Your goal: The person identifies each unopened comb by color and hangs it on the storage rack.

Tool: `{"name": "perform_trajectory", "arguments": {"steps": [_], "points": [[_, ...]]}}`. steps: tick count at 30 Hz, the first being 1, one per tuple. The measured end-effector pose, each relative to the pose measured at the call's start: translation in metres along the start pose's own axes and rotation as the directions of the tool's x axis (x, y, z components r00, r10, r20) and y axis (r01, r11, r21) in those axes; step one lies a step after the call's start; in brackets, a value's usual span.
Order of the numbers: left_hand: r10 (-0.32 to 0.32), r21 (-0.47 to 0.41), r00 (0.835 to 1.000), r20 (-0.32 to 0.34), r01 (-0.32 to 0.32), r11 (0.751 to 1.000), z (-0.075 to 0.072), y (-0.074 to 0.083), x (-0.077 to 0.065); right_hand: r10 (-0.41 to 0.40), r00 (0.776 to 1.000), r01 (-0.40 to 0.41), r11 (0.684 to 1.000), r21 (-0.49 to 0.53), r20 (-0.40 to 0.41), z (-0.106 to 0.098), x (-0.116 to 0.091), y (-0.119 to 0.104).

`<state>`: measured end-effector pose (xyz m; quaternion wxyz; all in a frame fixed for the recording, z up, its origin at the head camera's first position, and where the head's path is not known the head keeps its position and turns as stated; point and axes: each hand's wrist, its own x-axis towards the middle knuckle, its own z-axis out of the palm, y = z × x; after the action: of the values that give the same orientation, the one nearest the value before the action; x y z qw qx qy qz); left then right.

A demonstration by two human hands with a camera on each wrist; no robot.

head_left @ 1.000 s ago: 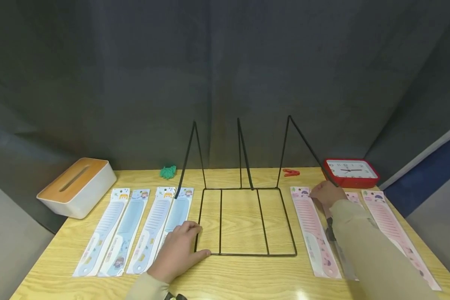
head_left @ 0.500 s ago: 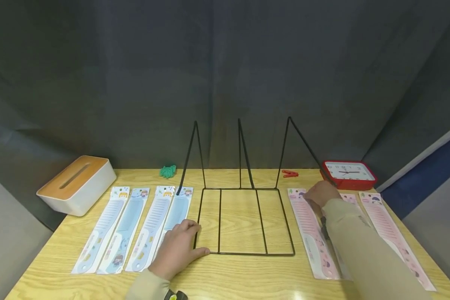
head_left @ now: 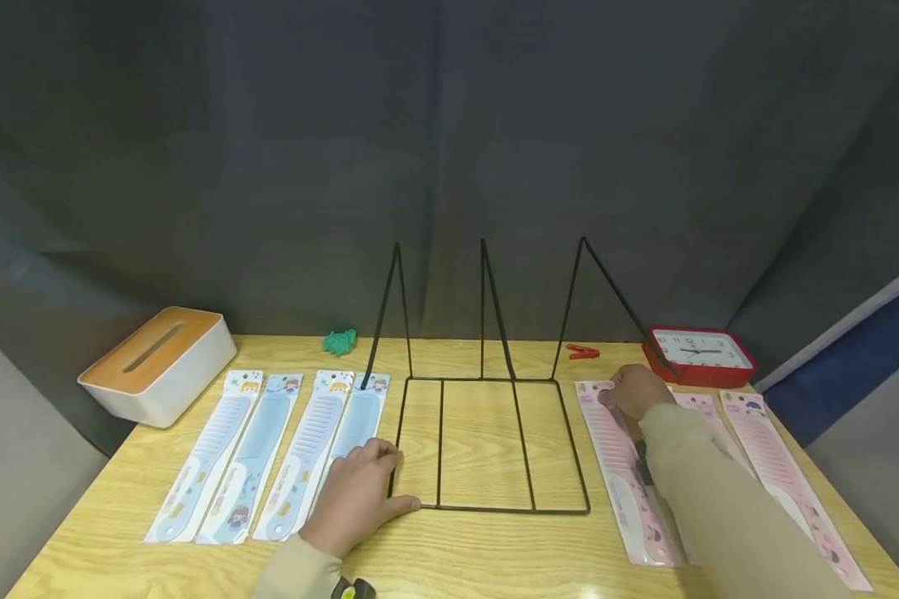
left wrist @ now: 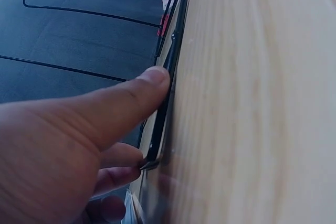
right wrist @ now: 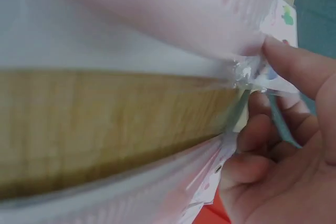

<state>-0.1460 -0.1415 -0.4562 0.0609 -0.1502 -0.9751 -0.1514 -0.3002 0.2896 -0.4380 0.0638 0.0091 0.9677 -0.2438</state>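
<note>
In the head view my left hand (head_left: 355, 491) holds the front left corner of a black wire rack (head_left: 487, 508) with upright bent-wire dividers. The thumb lies along the front wire and the fingers are at the side, as the left wrist view shows too. My right hand (head_left: 637, 391) pinches the top edge of a packaged pink comb (head_left: 622, 466), the one nearest the rack. In the right wrist view its thumb presses the printed card (right wrist: 286, 24) and clear wrap, fingers curled beneath. A second pink comb package (head_left: 707, 408) is partly hidden under the right forearm.
Several packaged blue combs (head_left: 240, 466) lie left of the rack. Another pink comb package (head_left: 794, 491) lies far right. Along the back are a white tissue box with wooden lid (head_left: 183, 374), a green tangled bundle (head_left: 340, 341), a red clip (head_left: 583, 352) and a red clock (head_left: 700, 356).
My right hand has shifted slightly left, onto the top of the pink comb package nearest the rack. The left hand stays at the rack corner; the head view tilts a little.
</note>
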Motion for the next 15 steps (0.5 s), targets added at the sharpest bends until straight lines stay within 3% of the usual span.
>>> {"name": "perform_trajectory", "arguments": {"steps": [4,7,9,12,15], "points": [[0.008,-0.006,1.0,-0.006,-0.008,1.0,0.002,0.002,0.001,-0.047,0.997,0.051,0.996,0.068,-0.06,-0.003,-0.007,0.001],[0.015,-0.012,1.0,-0.004,-0.015,1.0,0.002,0.002,0.0,-0.064,0.992,0.083,0.98,0.183,-0.106,-0.006,-0.019,-0.005],[0.015,-0.008,1.0,-0.007,-0.015,1.0,0.002,0.002,0.0,-0.064,0.988,0.102,0.956,0.274,-0.144,-0.009,-0.031,-0.015],[0.005,-0.005,1.0,-0.011,-0.005,1.0,0.0,0.001,0.0,-0.047,0.982,0.123,0.897,0.424,-0.186,-0.015,-0.055,-0.041],[-0.003,-0.015,1.0,-0.006,0.003,1.0,-0.002,0.002,0.0,-0.072,0.972,0.177,0.845,0.505,-0.222,-0.024,-0.085,-0.073]]}}
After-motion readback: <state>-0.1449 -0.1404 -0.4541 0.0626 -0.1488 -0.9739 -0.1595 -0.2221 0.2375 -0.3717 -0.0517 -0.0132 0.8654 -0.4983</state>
